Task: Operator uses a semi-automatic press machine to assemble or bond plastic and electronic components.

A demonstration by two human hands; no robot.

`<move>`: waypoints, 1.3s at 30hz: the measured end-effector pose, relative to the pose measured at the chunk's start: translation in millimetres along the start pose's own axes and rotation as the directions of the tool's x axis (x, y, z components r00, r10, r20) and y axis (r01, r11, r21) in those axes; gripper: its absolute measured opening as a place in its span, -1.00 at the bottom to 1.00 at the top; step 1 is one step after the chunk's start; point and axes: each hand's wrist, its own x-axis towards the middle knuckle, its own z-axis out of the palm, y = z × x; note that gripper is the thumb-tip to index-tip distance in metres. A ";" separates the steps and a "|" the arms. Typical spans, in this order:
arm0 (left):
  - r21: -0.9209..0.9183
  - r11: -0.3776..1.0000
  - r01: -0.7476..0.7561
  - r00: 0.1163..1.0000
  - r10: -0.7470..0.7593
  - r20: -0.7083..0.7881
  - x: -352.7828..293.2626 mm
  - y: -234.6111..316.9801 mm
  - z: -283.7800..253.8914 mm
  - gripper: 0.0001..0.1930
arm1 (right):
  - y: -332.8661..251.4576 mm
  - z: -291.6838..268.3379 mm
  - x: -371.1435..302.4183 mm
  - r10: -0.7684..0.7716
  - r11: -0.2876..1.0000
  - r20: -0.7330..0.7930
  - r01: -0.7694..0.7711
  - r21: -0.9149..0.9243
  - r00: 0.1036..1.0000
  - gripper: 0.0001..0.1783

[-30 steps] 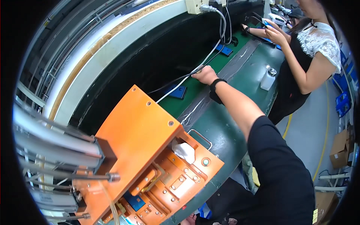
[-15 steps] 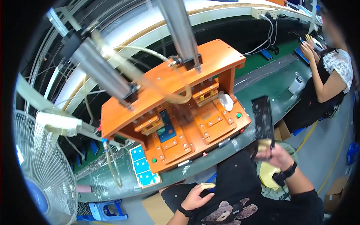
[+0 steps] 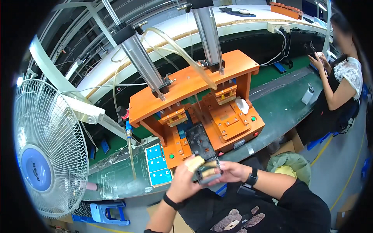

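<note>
Both hands hold a long black plastic housing (image 3: 199,140) in front of the orange press. The housing tilts up toward the press, and its lower end has a glossy, frame-like part. My left hand (image 3: 184,180), with yellow coverings on the fingertips, closes on the lower left side. My right hand (image 3: 232,172) grips the lower right end. Behind them stands the orange two-station press (image 3: 229,134), with a blue plate (image 3: 184,125) in its left station. A white piece (image 3: 241,105) rests at the right station.
A sheet of blue squares (image 3: 156,159) lies left of the press on the green bench (image 3: 120,178). A fan (image 3: 50,147) stands at the left. Metal cylinders (image 3: 143,62) and hoses rise above the press. To the right are a bottle (image 3: 307,95), a co-worker (image 3: 336,81) and a lined bin (image 3: 289,163).
My right hand has brought the black housing left, in front of the press. My left hand has risen from my lap and taken hold of it. The view has shifted.
</note>
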 end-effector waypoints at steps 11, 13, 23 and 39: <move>0.128 0.986 0.109 0.983 -0.126 0.131 55.0 -77.4 -36.3 -0.39 | 24.9 -33.9 -41.4 -0.012 0.975 -0.246 -0.044 -0.219 0.969 -0.49; 0.140 0.984 0.108 0.971 -0.134 0.198 60.2 -75.9 -38.8 -0.39 | 32.4 -44.3 -57.0 -0.022 0.973 -0.287 -0.046 -0.227 0.958 -0.50; 0.199 0.972 0.129 0.948 -0.179 0.263 62.1 -77.1 -39.0 -0.29 | 44.8 -46.5 -55.5 -0.020 0.950 -0.338 -0.087 -0.300 0.941 -0.55; 0.216 0.923 0.319 0.946 -0.295 -0.134 -53.1 -85.9 -14.7 -0.40 | 52.2 -44.5 -13.3 0.088 0.857 -0.249 -0.201 -0.474 0.965 -0.57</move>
